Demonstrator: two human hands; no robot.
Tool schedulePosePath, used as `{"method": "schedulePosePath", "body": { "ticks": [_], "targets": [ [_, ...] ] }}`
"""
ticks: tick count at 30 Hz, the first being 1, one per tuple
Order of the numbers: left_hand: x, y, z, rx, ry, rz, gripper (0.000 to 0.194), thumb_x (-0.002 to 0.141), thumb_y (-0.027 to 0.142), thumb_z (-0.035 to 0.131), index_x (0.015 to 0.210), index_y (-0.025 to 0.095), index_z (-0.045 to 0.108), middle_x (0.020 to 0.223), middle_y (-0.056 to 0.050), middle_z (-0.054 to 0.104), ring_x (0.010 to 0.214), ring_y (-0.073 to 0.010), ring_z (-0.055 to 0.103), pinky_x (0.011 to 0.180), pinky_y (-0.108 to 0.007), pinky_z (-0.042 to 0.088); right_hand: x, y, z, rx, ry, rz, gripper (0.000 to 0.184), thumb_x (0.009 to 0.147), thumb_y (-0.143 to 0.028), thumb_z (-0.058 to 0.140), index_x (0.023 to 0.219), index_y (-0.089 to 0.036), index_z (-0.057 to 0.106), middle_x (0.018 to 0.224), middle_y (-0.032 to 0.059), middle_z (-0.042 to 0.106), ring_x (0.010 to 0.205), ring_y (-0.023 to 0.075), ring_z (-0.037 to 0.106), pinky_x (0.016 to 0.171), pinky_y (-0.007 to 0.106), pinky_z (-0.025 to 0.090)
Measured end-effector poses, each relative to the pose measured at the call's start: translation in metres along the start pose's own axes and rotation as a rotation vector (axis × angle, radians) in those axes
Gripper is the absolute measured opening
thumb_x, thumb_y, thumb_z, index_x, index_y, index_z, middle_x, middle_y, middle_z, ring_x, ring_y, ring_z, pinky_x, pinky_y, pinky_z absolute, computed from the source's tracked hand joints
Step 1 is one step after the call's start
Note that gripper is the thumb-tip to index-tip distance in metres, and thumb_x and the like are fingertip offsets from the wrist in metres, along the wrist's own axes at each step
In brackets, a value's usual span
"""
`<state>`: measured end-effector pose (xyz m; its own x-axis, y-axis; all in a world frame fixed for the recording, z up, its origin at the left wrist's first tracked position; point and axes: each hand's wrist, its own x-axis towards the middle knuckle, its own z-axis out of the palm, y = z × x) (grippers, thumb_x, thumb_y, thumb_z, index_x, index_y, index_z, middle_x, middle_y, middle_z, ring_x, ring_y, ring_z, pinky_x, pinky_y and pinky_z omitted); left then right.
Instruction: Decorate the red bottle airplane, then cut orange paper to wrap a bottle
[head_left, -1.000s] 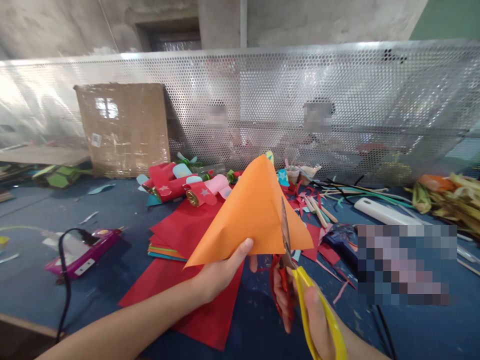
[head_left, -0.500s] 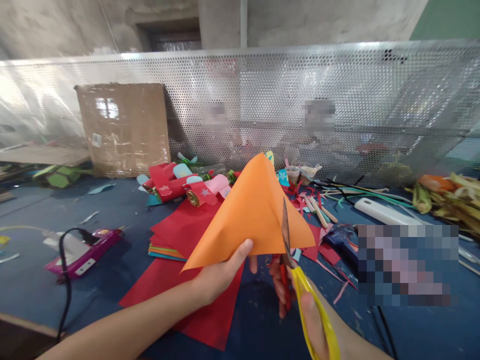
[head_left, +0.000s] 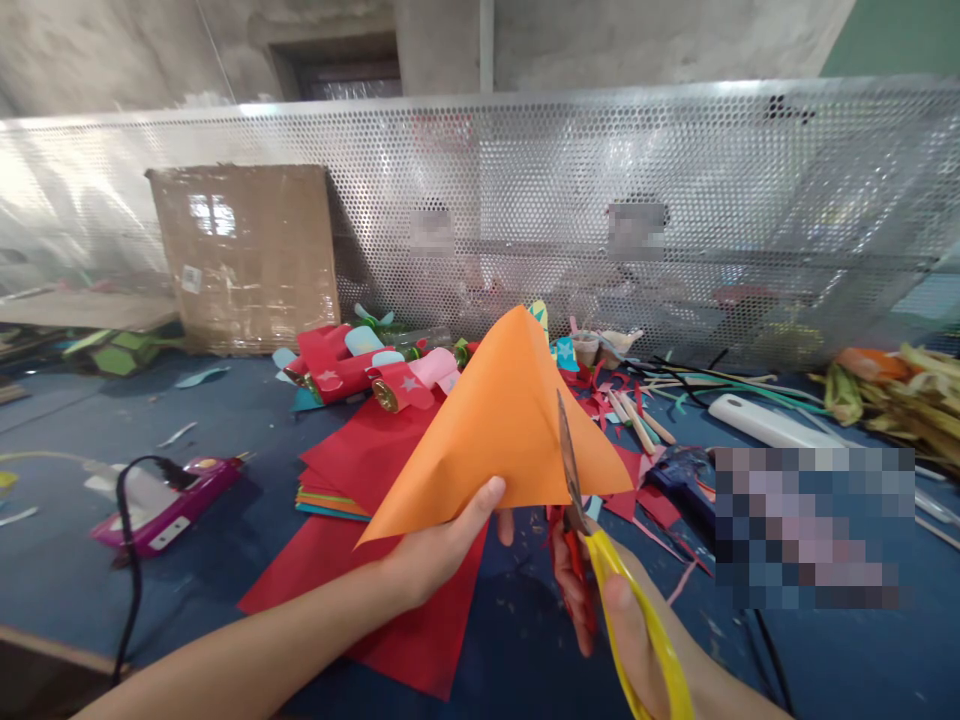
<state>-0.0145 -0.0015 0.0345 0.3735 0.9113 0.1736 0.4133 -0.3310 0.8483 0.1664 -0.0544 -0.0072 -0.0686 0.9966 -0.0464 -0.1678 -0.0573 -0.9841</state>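
An orange sheet of paper [head_left: 480, 430], bent up into a peak, is pinched at its lower edge by my left hand [head_left: 457, 530], thumb on top and fingers beneath. My right hand [head_left: 630, 630] grips scissors [head_left: 611, 570] with yellow and red handles. One blade lies over the front of the sheet, right of its middle; the other blade is hidden behind the paper. Below the sheet, a red sheet of paper [head_left: 427, 630] lies on the table beside a stack of coloured paper [head_left: 337, 470] with red on top.
Rolled red paper pieces with stars [head_left: 405, 385] lie behind the stack. At left is a purple power strip [head_left: 180, 510] with a black cord. Red paper scraps [head_left: 660, 505], wooden sticks [head_left: 637, 425] and a white-handled tool [head_left: 772, 425] lie at right. A cardboard sheet [head_left: 255, 260] leans against the perforated metal panel [head_left: 525, 180].
The scissors have shifted slightly left and up along the orange paper, and the right-hand fingers around the handles have spread a little. My left hand keeps its pinch in nearly the same place.
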Motion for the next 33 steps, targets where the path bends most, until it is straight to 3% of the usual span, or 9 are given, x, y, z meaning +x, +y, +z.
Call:
{"method": "schedulePosePath", "body": {
  "ticks": [10,13,16,18,20,23,25,28,33],
  "targets": [
    [0.000,0.000,0.001,-0.025,-0.002,0.011,0.054,0.092,0.050,0.027,0.052,0.023,0.051,0.070,-0.004,0.064,0.091,-0.0230,0.058,0.093,-0.031,0.036,0.011,0.021,0.011,-0.021,0.036,0.039,0.066,0.064,-0.077,0.053,0.095,-0.019,0.055,0.069,0.0021,0.054,0.043,0.0098,0.047,0.023,0.015,0.025],
    [-0.001,-0.001,0.001,-0.032,0.006,0.003,0.053,0.091,0.051,0.028,0.052,0.024,0.051,0.069,-0.004,0.065,0.092,-0.0231,0.058,0.093,-0.031,0.036,0.010,0.024,0.008,-0.025,0.014,0.067,0.059,0.070,-0.070,0.057,0.098,-0.018,0.057,0.073,0.0026,0.057,0.050,0.0126,0.054,0.026,0.016,0.032],
    [0.000,-0.001,0.001,-0.026,0.006,0.012,0.053,0.092,0.051,0.028,0.052,0.024,0.052,0.068,-0.004,0.065,0.092,-0.0228,0.059,0.094,-0.030,0.037,0.008,0.024,0.005,-0.025,-0.010,0.094,0.038,0.086,-0.046,0.055,0.109,-0.016,0.057,0.095,0.0059,0.063,0.074,0.0167,0.063,0.054,0.028,0.054],
    [0.000,-0.001,0.001,-0.026,0.002,0.020,0.053,0.092,0.051,0.028,0.053,0.024,0.052,0.068,-0.004,0.064,0.092,-0.0225,0.059,0.093,-0.030,0.037,0.007,0.024,0.004,-0.023,-0.019,0.105,0.032,0.090,-0.034,0.054,0.116,-0.016,0.055,0.111,0.0077,0.060,0.091,0.0189,0.062,0.075,0.038,0.054],
    [0.001,0.000,0.001,-0.033,0.001,0.023,0.054,0.092,0.051,0.028,0.052,0.024,0.052,0.067,-0.004,0.063,0.091,-0.0224,0.059,0.093,-0.030,0.037,0.008,0.023,0.005,-0.020,-0.021,0.111,0.033,0.090,-0.032,0.055,0.119,-0.016,0.054,0.117,0.0083,0.058,0.098,0.0206,0.060,0.080,0.042,0.052],
    [0.001,0.000,0.001,-0.046,0.003,0.027,0.054,0.092,0.051,0.029,0.051,0.024,0.052,0.066,-0.004,0.063,0.088,-0.0222,0.059,0.093,-0.030,0.036,0.008,0.022,0.008,-0.016,-0.026,0.102,0.032,0.090,-0.034,0.055,0.116,-0.016,0.055,0.110,0.0073,0.060,0.089,0.0182,0.062,0.073,0.037,0.054],
    [0.000,0.000,0.001,-0.053,0.006,0.027,0.053,0.092,0.049,0.029,0.051,0.023,0.051,0.067,-0.003,0.063,0.086,-0.0218,0.058,0.094,-0.031,0.035,0.007,0.020,0.008,-0.016,-0.031,0.082,0.041,0.086,-0.047,0.055,0.111,-0.015,0.056,0.096,0.0053,0.062,0.071,0.0148,0.062,0.053,0.026,0.053],
    [0.000,0.000,0.001,-0.059,0.002,0.029,0.053,0.092,0.048,0.030,0.051,0.023,0.050,0.070,-0.003,0.063,0.085,-0.0214,0.057,0.094,-0.030,0.034,0.003,0.016,0.007,-0.015,-0.035,0.043,0.066,0.068,-0.074,0.054,0.102,-0.017,0.054,0.079,0.0027,0.058,0.047,0.0103,0.054,0.028,0.017,0.036],
    [0.001,0.001,0.000,-0.055,-0.004,0.021,0.052,0.092,0.049,0.031,0.051,0.023,0.051,0.072,-0.003,0.064,0.082,-0.0211,0.057,0.093,-0.029,0.034,-0.003,0.006,0.006,-0.026,-0.051,-0.005,0.075,0.056,-0.085,0.051,0.094,-0.019,0.053,0.072,0.0014,0.055,0.035,0.0054,0.041,0.026,0.017,0.031]
  ]
}}
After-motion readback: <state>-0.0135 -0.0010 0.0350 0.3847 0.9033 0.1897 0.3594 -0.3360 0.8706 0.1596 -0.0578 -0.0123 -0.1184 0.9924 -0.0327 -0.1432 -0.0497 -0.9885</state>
